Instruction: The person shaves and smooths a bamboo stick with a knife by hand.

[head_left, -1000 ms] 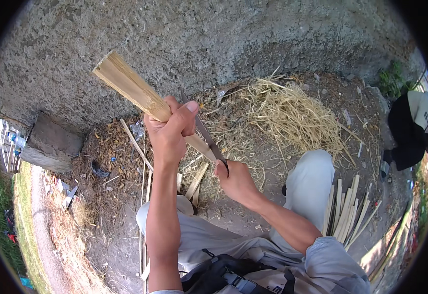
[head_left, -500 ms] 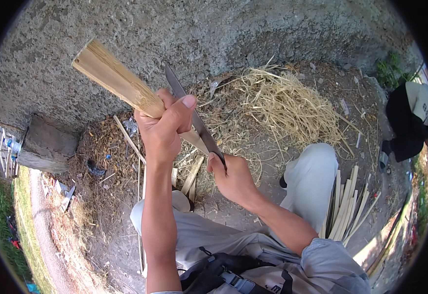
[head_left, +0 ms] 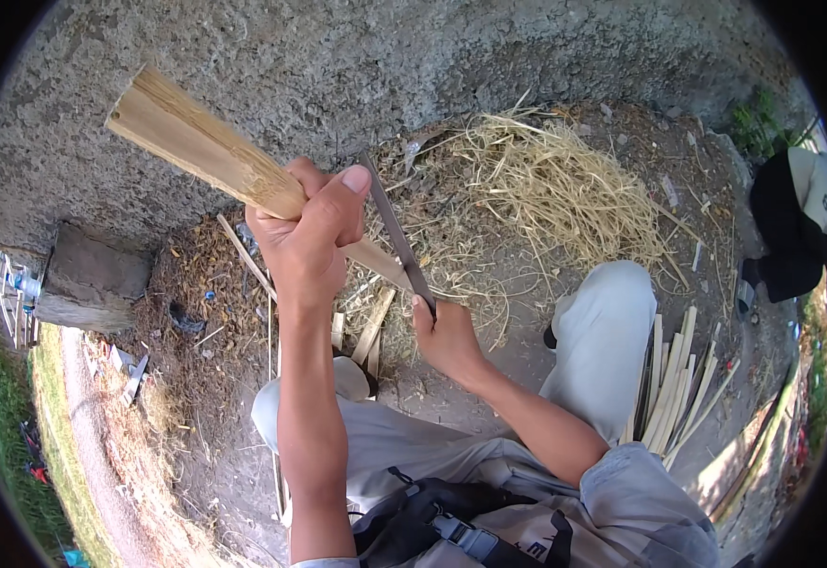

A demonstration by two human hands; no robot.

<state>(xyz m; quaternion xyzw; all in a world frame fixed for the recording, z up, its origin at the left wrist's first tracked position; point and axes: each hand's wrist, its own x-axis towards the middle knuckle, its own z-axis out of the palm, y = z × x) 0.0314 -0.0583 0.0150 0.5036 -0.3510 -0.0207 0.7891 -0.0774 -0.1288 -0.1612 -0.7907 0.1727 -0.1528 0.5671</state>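
A pale split bamboo piece (head_left: 205,142) slants from the upper left down toward the right. My left hand (head_left: 305,222) is closed round its middle, thumb pointing up. Below that fist the narrower lower end reaches the blade of a dark knife (head_left: 399,227), which crosses it. My right hand (head_left: 451,343) grips the knife at its lower end, the handle hidden in the fingers. The blade points up and away, its tip just right of my left thumb.
A heap of pale shavings (head_left: 565,189) lies beyond my hands, before a rough wall (head_left: 338,85). Bamboo strips (head_left: 669,393) stand bunched beside my right knee. Short offcuts (head_left: 371,327) lie between my legs. Another person (head_left: 787,222) sits at far right.
The bamboo piece and my left hand have shifted slightly up and left. The knife has turned a little, its tip now farther right and lower, and my right hand has moved slightly left.
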